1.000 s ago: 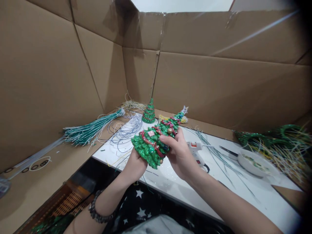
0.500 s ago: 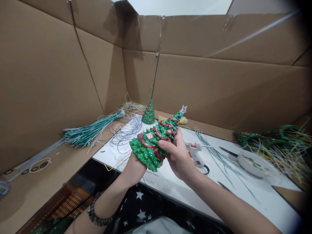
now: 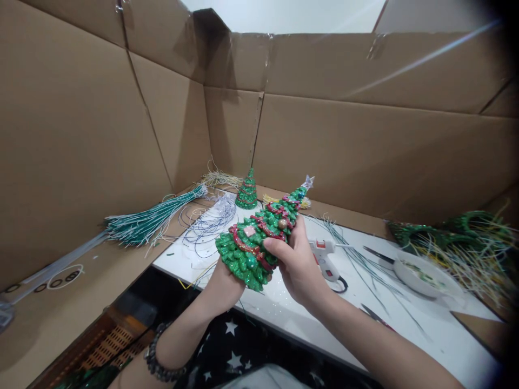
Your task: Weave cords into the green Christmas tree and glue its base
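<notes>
A glittery green Christmas tree figurine with red garlands, small ornaments and a clear star on top leans to the right above the white board. My right hand is closed around its right side, with the thumb lying across the front. At the wide bottom of the figurine is my left hand; its fingers are hidden behind or inside the base. To the right of my right hand, a white glue gun lies on the board. A smaller green tree figurine stands upright farther back.
Bundled green-and-white wires lie at left, beside loose dark wires. On the right are green wires, a white bowl with a dark blade, and another pointed tool. Cardboard walls enclose the board.
The tree figurine and both hands keep nearly the same pose; the figurine is turned very slightly, showing a teal ornament near its base. The whole view has shifted a little downward.
</notes>
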The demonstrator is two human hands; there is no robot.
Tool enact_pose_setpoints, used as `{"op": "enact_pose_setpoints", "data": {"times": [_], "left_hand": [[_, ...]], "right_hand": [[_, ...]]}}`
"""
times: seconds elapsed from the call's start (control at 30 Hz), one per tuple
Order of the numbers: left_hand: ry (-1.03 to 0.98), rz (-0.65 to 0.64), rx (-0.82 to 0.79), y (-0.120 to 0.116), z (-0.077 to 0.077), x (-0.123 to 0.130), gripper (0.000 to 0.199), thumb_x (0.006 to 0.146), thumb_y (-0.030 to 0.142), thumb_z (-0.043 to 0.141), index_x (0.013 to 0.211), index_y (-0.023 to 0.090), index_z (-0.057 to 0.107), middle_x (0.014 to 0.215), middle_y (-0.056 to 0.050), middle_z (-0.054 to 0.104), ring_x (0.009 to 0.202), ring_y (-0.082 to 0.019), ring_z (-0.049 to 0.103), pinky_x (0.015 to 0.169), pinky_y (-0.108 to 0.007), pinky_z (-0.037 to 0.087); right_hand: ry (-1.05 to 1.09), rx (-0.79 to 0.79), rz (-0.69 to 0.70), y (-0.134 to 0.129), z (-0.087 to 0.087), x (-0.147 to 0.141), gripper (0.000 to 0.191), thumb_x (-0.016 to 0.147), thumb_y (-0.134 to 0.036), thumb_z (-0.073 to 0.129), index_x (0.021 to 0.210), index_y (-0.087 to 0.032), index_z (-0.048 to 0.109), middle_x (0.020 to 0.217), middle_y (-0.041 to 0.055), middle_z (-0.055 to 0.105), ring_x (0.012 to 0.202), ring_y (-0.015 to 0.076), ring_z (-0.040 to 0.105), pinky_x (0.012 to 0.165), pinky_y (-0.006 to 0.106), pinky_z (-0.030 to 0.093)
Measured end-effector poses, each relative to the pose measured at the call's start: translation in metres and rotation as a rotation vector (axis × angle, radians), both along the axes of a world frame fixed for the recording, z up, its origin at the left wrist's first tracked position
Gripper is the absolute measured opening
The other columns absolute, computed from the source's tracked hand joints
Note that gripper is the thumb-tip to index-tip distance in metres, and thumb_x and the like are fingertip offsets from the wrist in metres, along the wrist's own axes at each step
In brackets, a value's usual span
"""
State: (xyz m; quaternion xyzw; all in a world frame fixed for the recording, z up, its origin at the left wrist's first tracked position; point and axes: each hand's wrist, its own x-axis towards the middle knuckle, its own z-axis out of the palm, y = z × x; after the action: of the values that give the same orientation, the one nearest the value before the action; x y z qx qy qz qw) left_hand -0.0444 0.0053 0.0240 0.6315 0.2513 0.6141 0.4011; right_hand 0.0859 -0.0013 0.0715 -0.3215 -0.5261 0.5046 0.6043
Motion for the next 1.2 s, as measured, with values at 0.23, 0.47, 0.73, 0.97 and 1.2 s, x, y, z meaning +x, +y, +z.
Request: {"op": "enact_pose_setpoints", "data": {"times": [0.23, 0.47, 0.73, 0.97, 1.2], "left_hand": [[0.015, -0.046, -0.064, -0.001, 0.004, 0.003, 0.032, 0.077, 0.017, 0.066, 0.108, 0.022, 0.073, 0.117, -0.007, 0.073, 0.108, -0.028, 0.068, 0.096, -0.042, 0.057], [-0.03, -0.067, -0.086, 0.002, 0.005, 0.005, 0.03, 0.076, 0.022, 0.069, 0.105, 0.021, 0.073, 0.114, -0.008, 0.074, 0.11, -0.029, 0.067, 0.097, -0.043, 0.055], [-0.014, -0.052, -0.102, 0.003, 0.003, 0.006, 0.029, 0.076, 0.02, 0.069, 0.105, 0.021, 0.073, 0.114, -0.007, 0.074, 0.109, -0.029, 0.067, 0.097, -0.044, 0.054], [0.017, -0.042, -0.077, 0.002, 0.007, 0.007, 0.033, 0.077, 0.018, 0.065, 0.11, 0.021, 0.071, 0.118, -0.006, 0.072, 0.115, -0.028, 0.064, 0.103, -0.043, 0.05], [0.053, -0.037, -0.119, 0.005, 0.004, 0.003, 0.027, 0.075, 0.016, 0.064, 0.1, 0.02, 0.074, 0.113, -0.006, 0.073, 0.116, -0.03, 0.062, 0.106, -0.047, 0.047]], "right_hand": [[0.028, -0.075, -0.059, -0.002, 0.0, -0.002, 0.045, 0.071, -0.024, 0.072, 0.107, -0.03, 0.046, 0.102, -0.0012, 0.059, 0.095, 0.0201, 0.059, 0.076, 0.034, 0.047], [0.097, -0.194, -0.08, -0.006, 0.011, -0.005, 0.05, 0.062, -0.019, 0.074, 0.102, -0.03, 0.046, 0.096, -0.0038, 0.06, 0.085, 0.0169, 0.057, 0.07, 0.03, 0.044], [0.122, -0.227, -0.136, -0.006, 0.007, -0.007, 0.051, 0.06, -0.02, 0.073, 0.104, -0.03, 0.047, 0.097, -0.0035, 0.061, 0.085, 0.0178, 0.057, 0.071, 0.03, 0.043], [0.14, -0.226, -0.158, -0.003, 0.004, -0.008, 0.048, 0.061, -0.02, 0.072, 0.103, -0.03, 0.049, 0.096, -0.0053, 0.064, 0.083, 0.0167, 0.058, 0.072, 0.029, 0.045], [0.146, -0.277, -0.146, -0.005, 0.008, -0.007, 0.051, 0.061, -0.02, 0.073, 0.105, -0.03, 0.049, 0.099, -0.0043, 0.065, 0.086, 0.0173, 0.059, 0.07, 0.028, 0.045]]}}
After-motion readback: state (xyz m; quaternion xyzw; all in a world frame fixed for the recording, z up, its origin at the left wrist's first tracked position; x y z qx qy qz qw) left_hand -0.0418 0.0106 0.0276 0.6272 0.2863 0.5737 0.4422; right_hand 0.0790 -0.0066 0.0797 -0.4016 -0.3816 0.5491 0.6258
